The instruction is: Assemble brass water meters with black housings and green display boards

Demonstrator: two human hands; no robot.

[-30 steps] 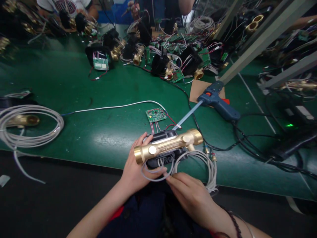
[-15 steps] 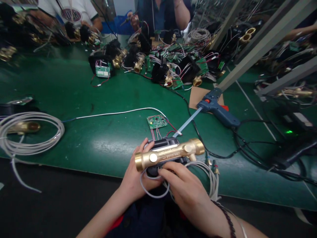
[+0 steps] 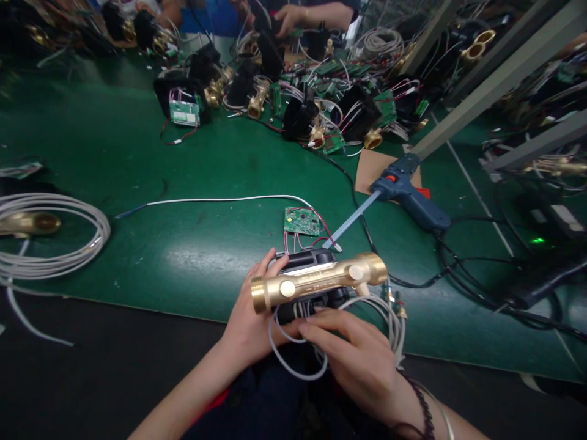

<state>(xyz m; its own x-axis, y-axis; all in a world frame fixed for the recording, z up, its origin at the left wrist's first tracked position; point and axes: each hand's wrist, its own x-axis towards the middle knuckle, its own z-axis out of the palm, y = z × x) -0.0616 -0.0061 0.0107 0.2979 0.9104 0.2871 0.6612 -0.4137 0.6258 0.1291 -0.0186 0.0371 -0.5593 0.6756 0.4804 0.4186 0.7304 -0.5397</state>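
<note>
Here, the brass pipe (image 3: pixel 321 282) sits on the black case (image 3: pixel 312 259), both held at the near edge of the desk (image 3: pixel 220 159). Its long axis runs across the view, nearly level, with the right end slightly farther from the person; one threaded end points left, the other right, and a short stub near the right end points toward the person.

The left hand (image 3: pixel 250 321) grips the case from the left, fingers over its far side and thumb at the near side. The right hand (image 3: pixel 362 357) is closed at the fingertips, seemingly pinching the grey cable (image 3: pixel 298 376) by the case's near side.

As far as one can judge, the work is partway — pipe and case are together and the cable meets the case, while a loop hangs slack and the circuit board (image 3: pixel 301 221) lies outside, just beyond, with thin wires leading toward the case.

Farther right, the glue gun (image 3: pixel 415 195) rests partly on cardboard (image 3: pixel 367 168); a cable coil (image 3: pixel 55 267) lies well apart at left.
</note>
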